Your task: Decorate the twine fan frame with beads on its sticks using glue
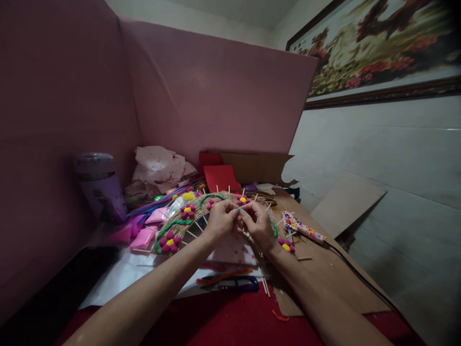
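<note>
Bare forearms reach from the lower edge toward a small blue piece, which sits between the fingertips near the middle of the view, in front of a twine-wrapped arch. Left hand and right hand both pinch this piece, thumbs and index fingers close together around it; its material is too small to tell. Shaping or adjusting it seems to be the step in hand, and the next move calls for a light, steady pinch that neither drops nor squashes it. Behind the hands, the arch carries magenta flowers, wavy green stems and protruding wooden sticks. Rightward, a flower-patterned glue gun lies on cardboard; blue-handled snips lie nearer the camera, pink packets and a purple tumbler farther left.
</note>
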{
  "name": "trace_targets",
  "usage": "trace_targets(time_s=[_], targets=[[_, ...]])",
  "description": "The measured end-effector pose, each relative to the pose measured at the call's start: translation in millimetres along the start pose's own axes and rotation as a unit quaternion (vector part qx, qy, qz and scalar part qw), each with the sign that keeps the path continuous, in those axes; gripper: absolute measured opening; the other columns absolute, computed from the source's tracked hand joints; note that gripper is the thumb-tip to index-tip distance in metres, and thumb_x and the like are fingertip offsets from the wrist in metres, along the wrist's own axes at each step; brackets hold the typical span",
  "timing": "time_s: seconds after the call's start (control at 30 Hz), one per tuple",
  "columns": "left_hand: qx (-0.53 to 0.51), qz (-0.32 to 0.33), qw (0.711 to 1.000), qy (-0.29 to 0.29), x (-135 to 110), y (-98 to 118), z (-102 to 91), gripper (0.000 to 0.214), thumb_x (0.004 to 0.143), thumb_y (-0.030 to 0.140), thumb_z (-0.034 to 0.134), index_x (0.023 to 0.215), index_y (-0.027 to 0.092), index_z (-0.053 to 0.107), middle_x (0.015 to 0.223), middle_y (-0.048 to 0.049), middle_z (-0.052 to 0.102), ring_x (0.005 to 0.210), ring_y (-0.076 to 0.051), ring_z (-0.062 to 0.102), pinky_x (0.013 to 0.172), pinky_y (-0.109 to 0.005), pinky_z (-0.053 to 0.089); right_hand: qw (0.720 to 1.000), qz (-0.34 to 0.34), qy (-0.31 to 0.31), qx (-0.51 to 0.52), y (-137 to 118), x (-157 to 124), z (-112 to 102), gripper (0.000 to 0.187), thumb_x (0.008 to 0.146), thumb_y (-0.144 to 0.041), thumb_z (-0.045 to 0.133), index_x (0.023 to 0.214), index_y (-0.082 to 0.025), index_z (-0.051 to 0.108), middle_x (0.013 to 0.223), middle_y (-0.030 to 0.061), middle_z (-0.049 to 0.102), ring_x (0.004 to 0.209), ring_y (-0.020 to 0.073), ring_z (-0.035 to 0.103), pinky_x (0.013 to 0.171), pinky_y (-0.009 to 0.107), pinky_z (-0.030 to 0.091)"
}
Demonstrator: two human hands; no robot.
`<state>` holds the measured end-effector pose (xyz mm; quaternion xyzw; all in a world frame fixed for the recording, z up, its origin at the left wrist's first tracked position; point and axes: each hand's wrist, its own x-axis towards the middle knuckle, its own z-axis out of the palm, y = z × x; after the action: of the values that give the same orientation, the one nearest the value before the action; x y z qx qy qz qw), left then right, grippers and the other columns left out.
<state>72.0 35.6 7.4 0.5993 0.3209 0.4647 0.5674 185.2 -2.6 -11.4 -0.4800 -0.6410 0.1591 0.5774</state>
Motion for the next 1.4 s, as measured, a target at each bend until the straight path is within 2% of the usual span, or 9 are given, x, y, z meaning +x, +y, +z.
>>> trace_targets(time_s=[0.13,0.3,0.47,0.67,0.87,1.1,1.27,1.4], targets=[[0.136,0.091,0.984,0.066,1.8,-9.3,-2.3,0.008,0.066,0.009,0.053,0.059,0.013,0.054,0.051,0.0023,0.054,0.046,-0.008,0.048,0.045,-0.019,0.037,0.977,-0.103,0.023,-0.186,-2.5,-2.1,1.6,0.014,0.084,-0.022,0.044,0.074,-0.018,0.052,0.069,0.0034,0.057,0.066,0.0163,0.053,0.061,0.027,0.037],[0.216,0.154,0.961,0.081,0.2,-10.4,-5.9,0.007,0.067,0.012,0.053,0.064,0.014,0.058,0.06,0.0003,0.059,0.057,-0.01,0.051,0.053,-0.021,0.038,0.957,-0.119,0.012,-0.265,-4.1,-2.7,3.2,0.015,0.087,-0.022,0.038,0.077,-0.018,0.049,0.071,0.0052,0.058,0.066,0.0181,0.054,0.06,0.028,0.036],[0.243,0.196,0.947,0.072,-1.2,-4.5,-6.5,0.01,0.069,0.011,0.051,0.062,0.015,0.057,0.055,0.0023,0.055,0.054,-0.009,0.048,0.053,-0.02,0.037,0.96,-0.11,0.011,-0.259,-6.7,-0.2,0.0,0.014,0.089,-0.024,0.035,0.081,-0.019,0.046,0.074,0.0048,0.056,0.069,0.0181,0.054,0.062,0.027,0.037],[0.189,0.186,0.963,0.052,-2.4,-3.4,-3.8,0.01,0.071,0.015,0.052,0.063,0.015,0.058,0.054,0.0021,0.055,0.053,-0.009,0.049,0.052,-0.019,0.039,0.958,-0.116,-0.003,-0.264,-6.3,2.6,-1.8,0.021,0.091,-0.026,0.031,0.075,-0.021,0.043,0.071,0.0033,0.053,0.067,0.017,0.051,0.062,0.027,0.035],[0.171,0.186,0.967,0.045,-1.0,-4.5,-4.0,0.009,0.07,0.015,0.054,0.067,0.015,0.062,0.06,0.0003,0.06,0.055,-0.01,0.052,0.053,-0.02,0.041,0.97,-0.104,0.004,-0.22,-5.1,2.9,-0.4,0.021,0.091,-0.025,0.03,0.075,-0.021,0.043,0.07,0.0032,0.053,0.066,0.017,0.051,0.061,0.027,0.036],[0.234,0.196,0.95,0.068,0.9,-2.0,-8.6,0.008,0.068,0.015,0.054,0.065,0.015,0.061,0.057,0.0007,0.059,0.054,-0.01,0.051,0.054,-0.021,0.038,0.973,-0.116,-0.037,-0.195,-6.2,4.4,-4.0,0.014,0.087,-0.023,0.034,0.077,-0.02,0.044,0.072,0.0028,0.052,0.067,0.0169,0.049,0.062,0.027,0.035],[0.289,0.187,0.938,0.026,2.6,2.5,-13.5,0.009,0.066,0.012,0.052,0.062,0.014,0.06,0.056,0.0005,0.058,0.052,-0.01,0.048,0.05,-0.021,0.033,0.972,-0.124,-0.065,-0.19,-5.7,6.3,-6.9,0.014,0.085,-0.021,0.036,0.073,-0.021,0.041,0.066,0.0,0.049,0.061,0.0148,0.046,0.058,0.026,0.032],[0.307,0.186,0.933,0.04,-0.7,5.0,-10.8,0.012,0.061,0.006,0.048,0.058,0.015,0.057,0.055,0.0018,0.055,0.054,-0.01,0.046,0.051,-0.021,0.031,0.972,-0.122,-0.05,-0.194,-2.5,3.0,-2.4,0.014,0.084,-0.021,0.035,0.071,-0.022,0.037,0.062,-0.0014,0.046,0.057,0.0146,0.045,0.055,0.025,0.031]])
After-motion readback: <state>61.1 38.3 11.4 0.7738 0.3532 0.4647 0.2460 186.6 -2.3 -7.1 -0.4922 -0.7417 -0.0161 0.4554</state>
